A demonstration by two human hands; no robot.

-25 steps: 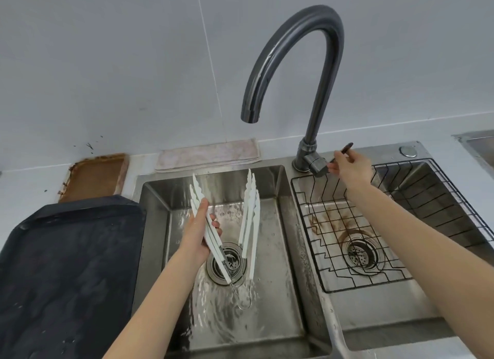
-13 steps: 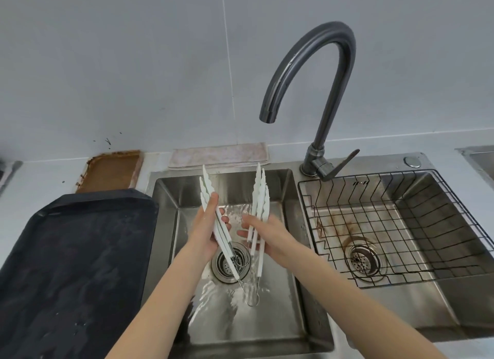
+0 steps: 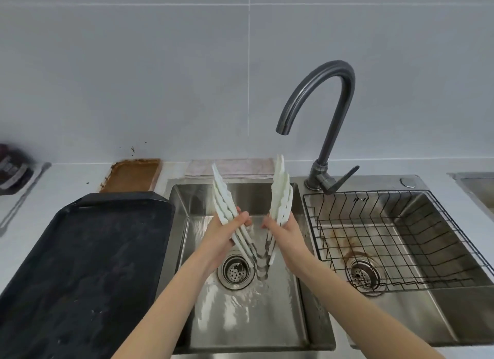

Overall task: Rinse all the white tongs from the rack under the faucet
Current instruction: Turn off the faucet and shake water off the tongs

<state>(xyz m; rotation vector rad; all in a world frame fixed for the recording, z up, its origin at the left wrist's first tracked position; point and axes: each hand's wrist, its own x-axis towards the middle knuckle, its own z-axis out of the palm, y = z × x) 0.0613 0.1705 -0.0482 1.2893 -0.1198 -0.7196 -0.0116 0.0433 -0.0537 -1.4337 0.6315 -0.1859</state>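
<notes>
Tongs (image 3: 280, 198), white plastic with scalloped edges, are held over the left sink basin (image 3: 307, 318) by two bare hands. Several pairs seem to be stacked together, though the exact count is hard to make out. Their arms spread apart in a V: the tips point up and away from the viewer, and the joined ends, where metal shows, point down near the drain (image 3: 235, 271). The left hand (image 3: 223, 235) has its fingers curled round the left bundle of arms. The right hand (image 3: 284, 231) has its fingers wrapped round the right bundle. The tongs sit below and slightly left of the spout of the dark gooseneck faucet (image 3: 331, 112). The basin floor beneath them is wet and rippled. A black wire rack (image 3: 401, 238) sits in the right basin. A black tray (image 3: 80, 265) lies on the counter to the left, with a brown-stained tray (image 3: 133, 175) behind it. A folded cloth (image 3: 240, 167) lies behind the left basin.
</notes>
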